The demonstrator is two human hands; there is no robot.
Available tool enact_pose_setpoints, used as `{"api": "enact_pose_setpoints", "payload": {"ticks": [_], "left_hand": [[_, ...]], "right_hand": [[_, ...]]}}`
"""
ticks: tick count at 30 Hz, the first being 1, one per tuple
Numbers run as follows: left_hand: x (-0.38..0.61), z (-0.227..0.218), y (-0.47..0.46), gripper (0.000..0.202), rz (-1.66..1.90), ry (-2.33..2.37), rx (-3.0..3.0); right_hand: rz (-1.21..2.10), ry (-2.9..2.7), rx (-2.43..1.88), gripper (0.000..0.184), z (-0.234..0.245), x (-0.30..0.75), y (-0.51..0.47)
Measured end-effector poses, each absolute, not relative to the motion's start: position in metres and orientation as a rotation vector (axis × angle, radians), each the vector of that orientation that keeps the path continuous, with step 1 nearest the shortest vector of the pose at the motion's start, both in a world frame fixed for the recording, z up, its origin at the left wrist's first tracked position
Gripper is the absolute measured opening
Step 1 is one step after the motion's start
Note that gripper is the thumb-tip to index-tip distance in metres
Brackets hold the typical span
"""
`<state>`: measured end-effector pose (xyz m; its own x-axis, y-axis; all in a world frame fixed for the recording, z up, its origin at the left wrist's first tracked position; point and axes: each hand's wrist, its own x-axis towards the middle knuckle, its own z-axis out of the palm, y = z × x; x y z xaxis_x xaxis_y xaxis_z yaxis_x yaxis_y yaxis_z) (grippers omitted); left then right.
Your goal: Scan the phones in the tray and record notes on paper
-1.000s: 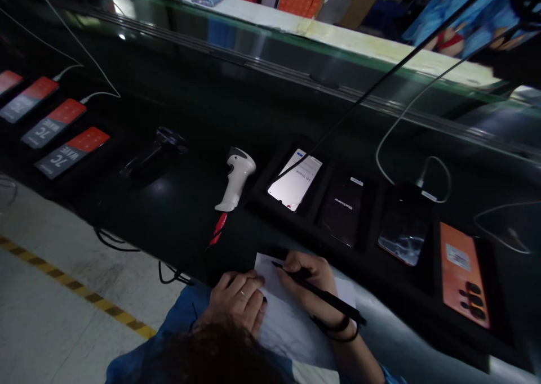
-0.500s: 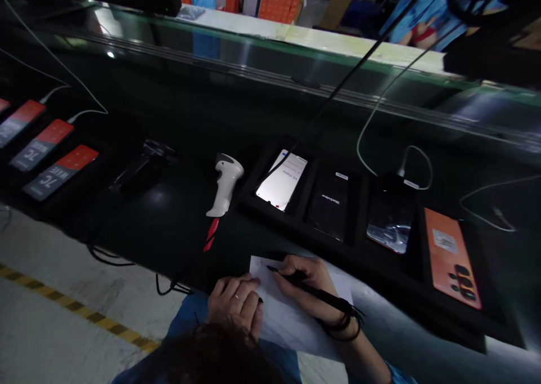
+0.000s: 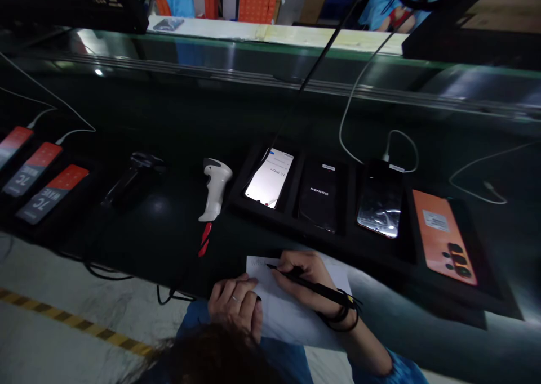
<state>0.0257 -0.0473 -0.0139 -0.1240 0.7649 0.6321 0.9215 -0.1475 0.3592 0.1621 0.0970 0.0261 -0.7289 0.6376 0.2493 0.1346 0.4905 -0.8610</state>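
As the camera has turned since a second ago, the dark table (image 3: 177, 220) now lies more level across the view, and more of the dark-framed panel (image 3: 71, 13) at the upper left shows. A black tray (image 3: 287, 224) bearing four phones (image 3: 270, 178) sits just beyond the sheet of paper (image 3: 291, 316), which lies at the table's near edge, greyish white and lightly shaded. The right hand (image 3: 308, 280) rests on the sheet, dark bands (image 3: 340, 317) around its wrist, fingers bent, its grip closed around the pen (image 3: 319, 288). The left hand (image 3: 239, 302) lies over the sheet's left edge, knuckles up, fingers bent side by side; a small dark spot shows by its fingertips, and I can't tell whether its grip clasps anything there. Black and slender, the pen slants from its tip on the paper back toward the right wrist. Left of that tip, near the sheet's top edge, the faint line of writing (image 3: 257, 262) has grown longer
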Motion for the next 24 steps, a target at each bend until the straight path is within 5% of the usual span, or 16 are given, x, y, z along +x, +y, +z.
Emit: {"api": "enact_pose_setpoints", "payload": {"ticks": [24], "left_hand": [[0.027, -0.012, -0.048, 0.013, -1.163, -1.894, -1.936]], "right_hand": [[1.166, -2.122, -0.625, 0.032, 0.029, 0.176, 0.098]]}}
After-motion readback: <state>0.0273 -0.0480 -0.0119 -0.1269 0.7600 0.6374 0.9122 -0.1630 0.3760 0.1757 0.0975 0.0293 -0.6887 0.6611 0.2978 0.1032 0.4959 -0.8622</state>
